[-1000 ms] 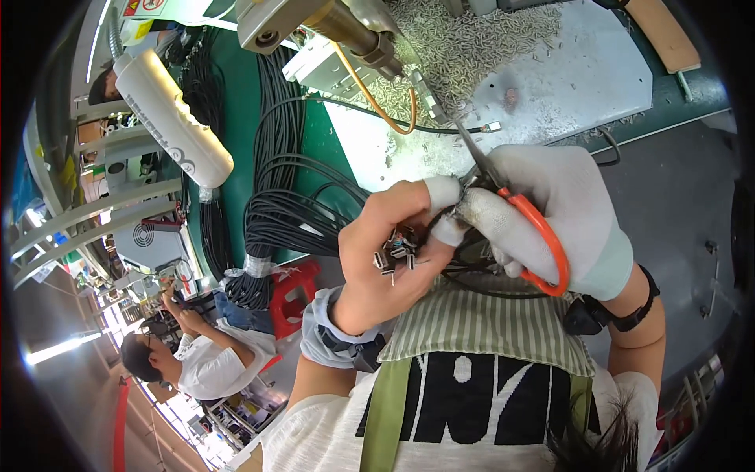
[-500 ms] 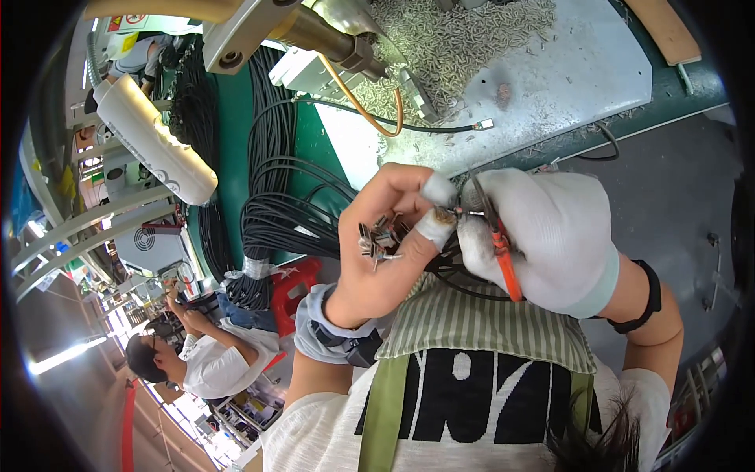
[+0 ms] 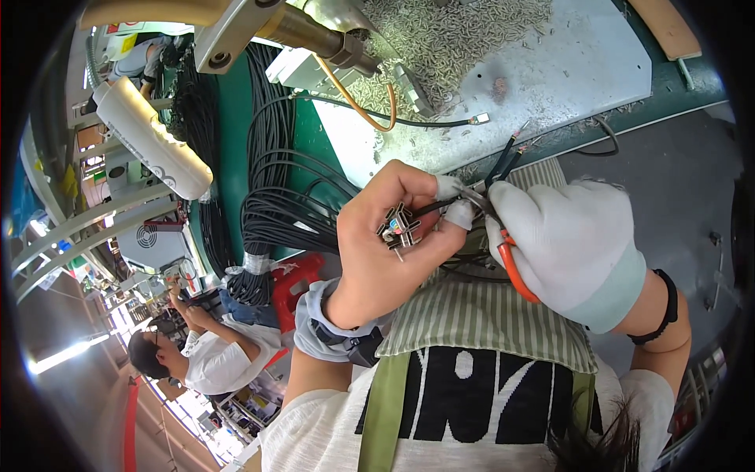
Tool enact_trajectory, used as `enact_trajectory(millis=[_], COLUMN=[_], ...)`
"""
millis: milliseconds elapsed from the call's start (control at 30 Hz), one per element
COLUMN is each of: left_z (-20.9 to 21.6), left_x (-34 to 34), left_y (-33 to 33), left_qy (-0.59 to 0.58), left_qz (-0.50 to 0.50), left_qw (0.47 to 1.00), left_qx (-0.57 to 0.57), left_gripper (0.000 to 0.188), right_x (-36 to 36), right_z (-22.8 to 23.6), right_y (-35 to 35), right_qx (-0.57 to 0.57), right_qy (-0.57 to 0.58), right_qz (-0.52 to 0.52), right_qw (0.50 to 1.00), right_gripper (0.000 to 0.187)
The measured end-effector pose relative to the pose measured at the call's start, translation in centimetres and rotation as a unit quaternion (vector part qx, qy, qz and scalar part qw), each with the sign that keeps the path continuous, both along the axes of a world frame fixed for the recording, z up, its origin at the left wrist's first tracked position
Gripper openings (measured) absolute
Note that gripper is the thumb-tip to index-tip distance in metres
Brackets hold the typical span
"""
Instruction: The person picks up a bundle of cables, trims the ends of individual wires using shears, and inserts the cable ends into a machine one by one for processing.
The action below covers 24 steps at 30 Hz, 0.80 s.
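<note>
Hands have drawn closer to the chest since a second ago. Left hand [image 3: 385, 244] pinches black wires [image 3: 503, 161] and clutches small connectors [image 3: 399, 226]; gloved right hand [image 3: 570, 240] grips orange-handled cutters [image 3: 515, 263], now at the wires above the desk [image 3: 566, 71].

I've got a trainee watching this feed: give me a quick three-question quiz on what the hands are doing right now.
1. True or false: the right hand wears a white glove.
2. What colour are the handles of the cutters in the right hand's grip?
A. blue B. orange C. green
3. Fill in: the bare left hand cups a cluster of small metal ____ while pinching thin black wires.

Key: 1 true; 2 B; 3 connectors.
</note>
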<state>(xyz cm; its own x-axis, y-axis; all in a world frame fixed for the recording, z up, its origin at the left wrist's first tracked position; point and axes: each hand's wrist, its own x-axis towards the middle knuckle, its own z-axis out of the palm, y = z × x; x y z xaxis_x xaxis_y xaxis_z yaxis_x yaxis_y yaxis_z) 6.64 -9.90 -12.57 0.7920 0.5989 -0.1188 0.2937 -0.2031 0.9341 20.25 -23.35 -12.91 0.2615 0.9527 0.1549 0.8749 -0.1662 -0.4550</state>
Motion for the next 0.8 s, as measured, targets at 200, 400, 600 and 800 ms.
enact_trajectory(millis=[200,400,600,800], left_z=[-0.6,-0.6,-1.0,-1.3], left_x=[-0.6,-0.5,-0.4,-0.6], left_y=[-0.5,0.2,0.0,1.0], left_qy=[-0.081,-0.088,-0.065,-0.036], left_qz=[0.008,-0.035,0.039,0.006], left_qw=[0.993,0.991,0.997,0.998], left_qx=[0.087,0.096,-0.028,-0.048], left_gripper=[0.02,0.02,0.017,0.014], right_x=[-0.5,-1.7,-2.0,-1.8], right_z=[-0.6,-1.2,-1.3,-1.7], right_y=[-0.1,0.3,1.0,1.2], right_qx=[0.088,0.115,0.119,0.079], right_qy=[0.286,0.315,0.19,0.289], right_qz=[0.007,-0.015,-0.069,-0.049], right_qw=[0.954,0.942,0.972,0.953], right_gripper=[0.01,0.006,0.009,0.014])
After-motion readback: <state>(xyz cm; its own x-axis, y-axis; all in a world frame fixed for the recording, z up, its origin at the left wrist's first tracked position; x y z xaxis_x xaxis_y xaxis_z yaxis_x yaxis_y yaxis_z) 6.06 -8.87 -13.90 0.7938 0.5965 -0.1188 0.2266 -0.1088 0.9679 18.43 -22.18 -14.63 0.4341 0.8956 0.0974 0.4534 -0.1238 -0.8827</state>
